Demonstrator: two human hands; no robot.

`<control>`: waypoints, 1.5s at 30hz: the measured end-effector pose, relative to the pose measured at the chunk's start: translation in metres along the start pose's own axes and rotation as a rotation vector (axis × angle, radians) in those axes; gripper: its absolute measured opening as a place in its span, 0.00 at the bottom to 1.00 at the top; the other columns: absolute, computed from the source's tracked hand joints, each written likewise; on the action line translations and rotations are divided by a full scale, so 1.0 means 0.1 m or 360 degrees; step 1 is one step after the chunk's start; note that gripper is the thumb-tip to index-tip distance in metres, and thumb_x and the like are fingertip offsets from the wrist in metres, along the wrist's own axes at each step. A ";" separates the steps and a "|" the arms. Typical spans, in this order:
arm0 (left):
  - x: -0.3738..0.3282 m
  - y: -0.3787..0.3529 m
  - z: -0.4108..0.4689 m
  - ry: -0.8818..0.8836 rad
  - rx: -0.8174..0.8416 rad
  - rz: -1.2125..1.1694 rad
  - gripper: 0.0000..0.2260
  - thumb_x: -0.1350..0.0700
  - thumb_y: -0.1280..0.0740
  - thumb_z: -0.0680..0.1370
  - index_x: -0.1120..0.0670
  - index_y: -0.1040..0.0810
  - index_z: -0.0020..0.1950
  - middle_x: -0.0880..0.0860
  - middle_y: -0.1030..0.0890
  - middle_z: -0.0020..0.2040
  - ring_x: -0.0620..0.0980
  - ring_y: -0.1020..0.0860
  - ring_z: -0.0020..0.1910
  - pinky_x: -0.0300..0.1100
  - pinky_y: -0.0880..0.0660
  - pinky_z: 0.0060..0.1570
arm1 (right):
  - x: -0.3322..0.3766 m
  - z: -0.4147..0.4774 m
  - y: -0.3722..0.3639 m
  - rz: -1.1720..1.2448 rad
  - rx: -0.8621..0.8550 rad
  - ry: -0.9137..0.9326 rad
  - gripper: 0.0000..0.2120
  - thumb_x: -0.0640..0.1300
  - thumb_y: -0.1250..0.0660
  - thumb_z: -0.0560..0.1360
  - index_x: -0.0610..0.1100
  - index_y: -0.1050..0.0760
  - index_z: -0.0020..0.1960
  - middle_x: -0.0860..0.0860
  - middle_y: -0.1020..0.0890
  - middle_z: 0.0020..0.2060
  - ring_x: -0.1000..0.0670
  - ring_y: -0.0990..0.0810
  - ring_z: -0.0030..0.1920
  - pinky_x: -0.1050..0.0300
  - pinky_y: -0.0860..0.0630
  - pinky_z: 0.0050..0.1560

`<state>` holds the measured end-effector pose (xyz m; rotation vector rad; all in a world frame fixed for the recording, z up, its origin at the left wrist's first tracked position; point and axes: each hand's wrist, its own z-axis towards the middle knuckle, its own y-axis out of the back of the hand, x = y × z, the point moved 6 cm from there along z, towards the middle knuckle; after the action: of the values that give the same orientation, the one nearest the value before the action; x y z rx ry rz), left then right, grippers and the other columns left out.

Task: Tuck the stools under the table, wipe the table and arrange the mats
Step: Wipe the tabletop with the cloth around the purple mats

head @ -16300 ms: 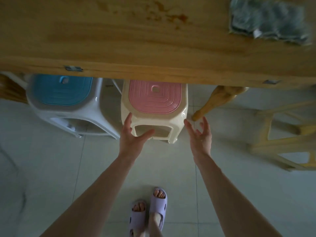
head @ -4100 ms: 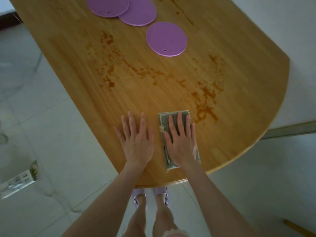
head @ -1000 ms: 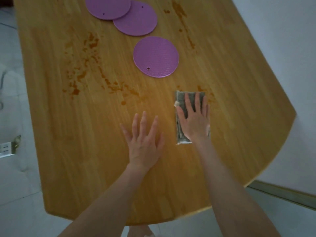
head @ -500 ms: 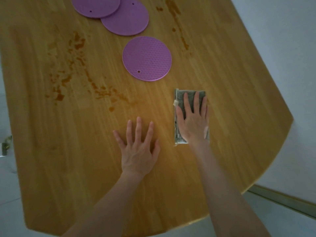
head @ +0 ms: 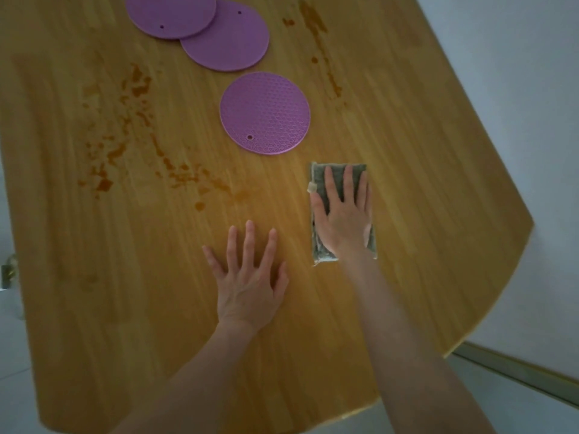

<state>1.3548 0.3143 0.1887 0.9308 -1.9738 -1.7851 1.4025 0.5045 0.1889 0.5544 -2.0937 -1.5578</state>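
Head view. The table (head: pixel 407 158) fills most of the frame. The right hand (head: pixel 343 214) lies flat on the cloth (head: pixel 318 245), right of centre, fingers (head: pixel 329 183) extended and slightly spread; it presses the cloth down and does not grip it. The left hand (head: pixel 249 283) lies palm-down on bare wood just left of the cloth, fingers splayed, holding nothing; it appears to serve as a brace.

Three mats sit in the upper centre. The near mat (head: pixel 264 112) lies alone, near the cloth but apart from it. The far two (head: pixel 225 42) overlap at the top edge.

Brown stains (head: pixel 125 145) run across the left half, and a thinner streak (head: pixel 326 67) runs along the upper right. The wood around both hands looks clean.

Step in hand, as judged: wiping.
- Keep the palm flat so the whole cloth face bears on the wood.
- Work toward the stains at centre left in overlapping passes.
- Steer the cloth clear of the near mat, or lift the mat first; stains may continue beneath it, which cannot be seen.
- Dried patches probably need repeated strokes under firmer pressure.

The stools are not in view.
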 end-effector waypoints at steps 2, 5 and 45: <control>0.00 0.00 0.02 0.0004 -0.0022 -0.0001 0.26 0.41 0.46 0.77 0.48 0.37 0.74 0.58 0.37 0.74 0.62 0.44 0.73 0.73 0.50 0.66 | -0.10 0.27 0.07 -0.0005 -0.0001 0.0024 0.30 0.64 0.60 0.79 0.54 0.58 0.77 0.47 0.59 0.77 0.43 0.63 0.76 0.48 0.67 0.73; -0.01 0.00 0.01 0.0003 -0.0007 0.0006 0.27 0.40 0.47 0.77 0.48 0.38 0.74 0.58 0.38 0.74 0.62 0.44 0.73 0.73 0.51 0.66 | -0.46 0.41 0.14 -0.0002 -0.0035 -0.0151 0.30 0.64 0.61 0.79 0.54 0.58 0.78 0.48 0.58 0.77 0.44 0.62 0.76 0.46 0.63 0.75; 0.31 0.20 -0.09 -0.0073 -0.0191 -0.0196 0.25 0.42 0.43 0.77 0.49 0.32 0.72 0.57 0.35 0.73 0.60 0.41 0.74 0.67 0.51 0.69 | 0.31 -0.30 -0.10 0.0036 -0.0031 -0.0144 0.29 0.63 0.60 0.79 0.55 0.59 0.77 0.48 0.60 0.77 0.44 0.64 0.76 0.47 0.66 0.74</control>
<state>1.3326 0.2871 0.2043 0.9999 -1.8484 -1.9851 1.3956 0.4612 0.1907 0.4599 -2.1408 -1.6167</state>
